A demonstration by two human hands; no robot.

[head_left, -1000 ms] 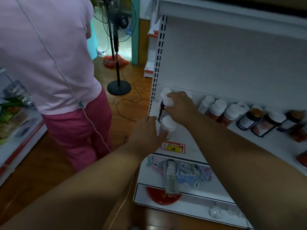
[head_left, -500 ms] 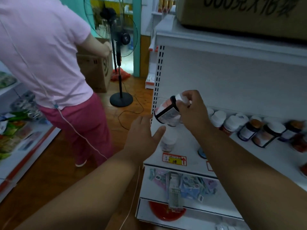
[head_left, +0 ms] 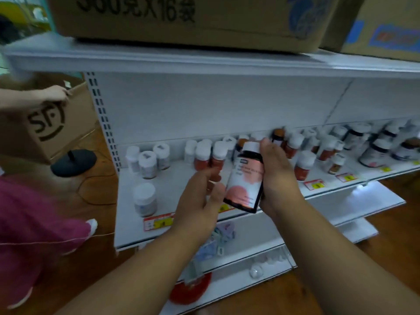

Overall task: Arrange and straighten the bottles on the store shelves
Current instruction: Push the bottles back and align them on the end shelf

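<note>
Bottles [head_left: 203, 155] are standing in loose clusters along the shelf [head_left: 172, 180], so plenty is waiting to be straightened. Right hand [head_left: 278, 176] is gripping a dark white-capped bottle [head_left: 246, 178], tilted in mid-air over the shelf front; left hand [head_left: 196, 201] is curling by its lower edge, grip impossible to tell. One jar [head_left: 145, 198] is sitting alone out front.

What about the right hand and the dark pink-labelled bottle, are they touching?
Touching. The head view shows the right hand curled along the right side of the bottle, with no gap between them.
</note>
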